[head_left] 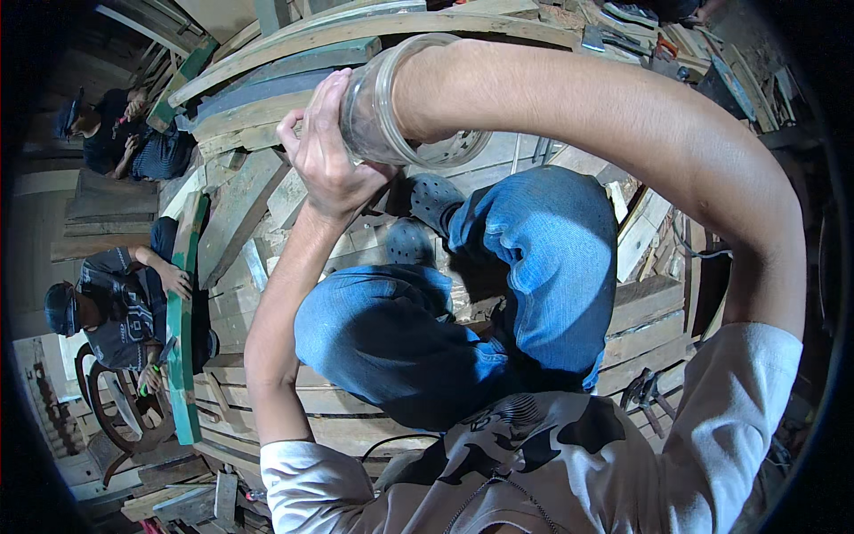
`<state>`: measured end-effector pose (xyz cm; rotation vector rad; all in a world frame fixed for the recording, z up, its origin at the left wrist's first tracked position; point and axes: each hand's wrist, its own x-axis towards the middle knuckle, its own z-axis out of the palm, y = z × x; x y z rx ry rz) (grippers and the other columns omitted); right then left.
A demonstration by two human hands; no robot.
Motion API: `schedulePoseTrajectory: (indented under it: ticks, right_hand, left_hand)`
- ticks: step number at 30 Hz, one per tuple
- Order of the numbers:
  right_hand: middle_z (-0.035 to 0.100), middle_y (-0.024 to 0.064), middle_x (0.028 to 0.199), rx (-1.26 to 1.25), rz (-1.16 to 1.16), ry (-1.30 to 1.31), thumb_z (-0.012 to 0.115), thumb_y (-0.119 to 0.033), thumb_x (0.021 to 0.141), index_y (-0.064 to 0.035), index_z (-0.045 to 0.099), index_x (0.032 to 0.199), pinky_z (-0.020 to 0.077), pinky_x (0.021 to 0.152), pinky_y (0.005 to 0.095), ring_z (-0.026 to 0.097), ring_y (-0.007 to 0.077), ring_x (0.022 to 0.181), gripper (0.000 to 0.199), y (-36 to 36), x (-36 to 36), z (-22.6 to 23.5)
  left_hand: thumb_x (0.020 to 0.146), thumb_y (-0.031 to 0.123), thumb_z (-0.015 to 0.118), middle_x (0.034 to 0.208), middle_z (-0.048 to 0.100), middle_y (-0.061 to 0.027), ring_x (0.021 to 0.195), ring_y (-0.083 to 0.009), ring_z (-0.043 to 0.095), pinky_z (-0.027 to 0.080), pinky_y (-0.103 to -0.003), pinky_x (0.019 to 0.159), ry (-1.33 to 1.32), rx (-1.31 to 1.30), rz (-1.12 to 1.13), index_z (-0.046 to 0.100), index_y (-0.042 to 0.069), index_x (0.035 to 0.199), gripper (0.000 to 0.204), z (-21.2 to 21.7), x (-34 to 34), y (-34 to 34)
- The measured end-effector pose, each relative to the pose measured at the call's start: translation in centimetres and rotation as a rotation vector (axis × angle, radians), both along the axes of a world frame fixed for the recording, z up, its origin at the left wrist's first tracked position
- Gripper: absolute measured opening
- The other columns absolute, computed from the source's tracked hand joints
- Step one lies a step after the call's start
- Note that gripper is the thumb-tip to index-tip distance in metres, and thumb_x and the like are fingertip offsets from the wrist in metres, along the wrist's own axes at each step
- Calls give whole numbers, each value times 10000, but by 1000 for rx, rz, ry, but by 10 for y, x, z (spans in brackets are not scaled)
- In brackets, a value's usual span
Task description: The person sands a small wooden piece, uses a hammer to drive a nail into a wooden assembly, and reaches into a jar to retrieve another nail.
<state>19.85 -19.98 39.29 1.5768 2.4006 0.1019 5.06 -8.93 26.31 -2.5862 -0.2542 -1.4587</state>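
A clear glass or plastic jar point(363, 111) is held up ahead of my knees, its wide mouth turned toward the right. My left hand point(325, 165) grips it from the left side, fingers wrapped around the wall near its base. Through the mouth goes my right hand point(425, 125), sunk in to about the wrist. The fingers of that hand are hidden, so I cannot see whether they hold anything. Small dark bits show inside the lower rim. Below the jar are my bent legs in blue jeans point(543, 249) and dark clogs point(434, 200).
Long boards point(294, 67) are stacked ahead. To the left, one person steadies a green-painted plank point(185, 329); another person point(116, 133) sits farther off. Pincers point(642, 392) lie on slats at my right. Hand tools point(614, 40) and wood scraps lie at the far right.
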Motion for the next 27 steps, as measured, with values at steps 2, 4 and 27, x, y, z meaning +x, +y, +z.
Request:
schedulePoseTrajectory:
  ticks: [2,4,27]
  right_hand:
    - [699,146,899,1,-14,-19,703,-31,716,-26,718,833,579,763,352,701,264,890,118,-3,5,4]
    - [698,145,899,18,5,-28,702,-30,714,-26,716,828,579,761,352,700,264,888,115,-9,6,4]
    - [653,134,948,445,100,354,658,-5,822,22,671,1141,581,652,333,649,236,830,321,-79,25,20]
  left_hand:
    - [630,406,875,1237,641,-180,1076,-278,652,363,-427,894,-17,-11,-17,531,-63,1288,878,-1,6,-4]
    - [667,412,844,1236,645,-176,1115,-278,644,348,-418,910,-31,-2,-20,515,-56,1295,850,1,7,-4]
    - [991,288,534,1225,652,-208,1150,-328,646,313,-406,967,-57,-4,26,463,-14,1304,441,15,-7,-6]
